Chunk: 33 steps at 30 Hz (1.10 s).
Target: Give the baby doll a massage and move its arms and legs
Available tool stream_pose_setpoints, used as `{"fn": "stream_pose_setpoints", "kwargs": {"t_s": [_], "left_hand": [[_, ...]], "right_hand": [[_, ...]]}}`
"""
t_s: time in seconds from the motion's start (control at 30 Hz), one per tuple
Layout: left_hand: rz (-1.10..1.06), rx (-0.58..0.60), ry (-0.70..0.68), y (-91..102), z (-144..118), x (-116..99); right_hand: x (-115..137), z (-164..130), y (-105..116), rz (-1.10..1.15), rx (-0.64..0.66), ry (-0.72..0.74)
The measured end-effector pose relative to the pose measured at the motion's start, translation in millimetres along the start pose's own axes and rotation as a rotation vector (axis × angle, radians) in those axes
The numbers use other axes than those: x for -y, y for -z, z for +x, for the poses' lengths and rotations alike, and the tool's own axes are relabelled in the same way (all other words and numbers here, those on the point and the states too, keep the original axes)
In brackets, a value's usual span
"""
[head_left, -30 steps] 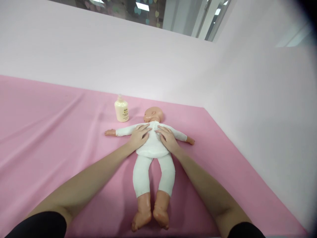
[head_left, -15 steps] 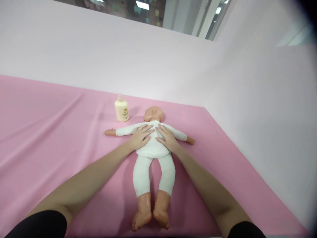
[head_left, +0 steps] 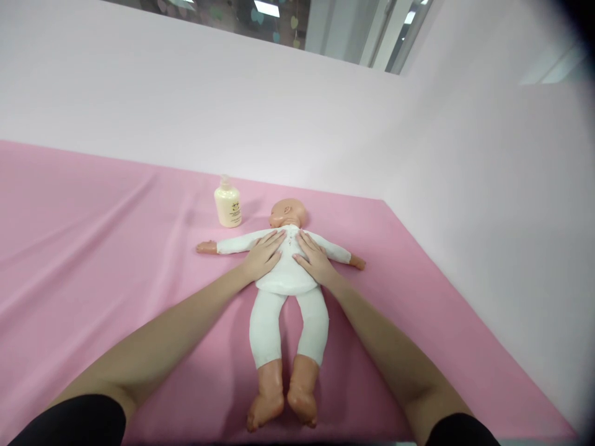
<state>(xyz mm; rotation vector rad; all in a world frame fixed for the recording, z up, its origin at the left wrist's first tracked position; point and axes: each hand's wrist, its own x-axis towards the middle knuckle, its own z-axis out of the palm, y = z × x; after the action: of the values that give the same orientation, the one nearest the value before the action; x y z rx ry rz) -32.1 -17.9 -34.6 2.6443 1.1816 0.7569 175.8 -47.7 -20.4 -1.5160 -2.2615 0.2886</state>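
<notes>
A baby doll (head_left: 284,310) in a white suit lies on its back on the pink sheet (head_left: 93,248), arms spread, head turned to the left, bare feet toward me. My left hand (head_left: 261,255) rests flat on the left side of its chest, fingers apart. On the right side of the chest lies my right hand (head_left: 315,258), also flat with spread fingers. A narrow strip of the white shirt shows between the two hands. Neither hand grips anything.
A small cream lotion bottle (head_left: 227,203) stands upright on the sheet just left of the doll's head. Pale pink walls (head_left: 488,204) close off the back and right sides. The sheet's right edge runs diagonally along the right wall.
Both hands slid slightly inward over the doll's chest and then a little apart again. The doll and the bottle stayed where they were.
</notes>
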Motion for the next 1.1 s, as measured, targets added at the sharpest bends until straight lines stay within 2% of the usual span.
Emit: {"fn": "stream_pose_setpoints", "kwargs": {"t_s": [0.33, 0.57, 0.77, 0.97, 1.1], "left_hand": [[-0.024, -0.041, 0.003, 0.0, 2, 1], [-0.069, -0.145, -0.11, 1.1, 4, 0], [-0.107, -0.126, -0.244, 6.5, 2, -4], [-0.255, -0.058, -0.443, 16.6, -4, -12], [-0.309, -0.004, -0.407, 17.7, -5, -17]], "right_hand": [[-2, 1, -3, 0.01, -0.141, 0.077], [-5, 3, -7, 0.023, -0.248, 0.191], [1, 0, 1, 0.081, -0.222, 0.36], [17, -11, 12, 0.136, -0.064, 0.486], [21, -12, 10, 0.195, -0.022, 0.488]]}}
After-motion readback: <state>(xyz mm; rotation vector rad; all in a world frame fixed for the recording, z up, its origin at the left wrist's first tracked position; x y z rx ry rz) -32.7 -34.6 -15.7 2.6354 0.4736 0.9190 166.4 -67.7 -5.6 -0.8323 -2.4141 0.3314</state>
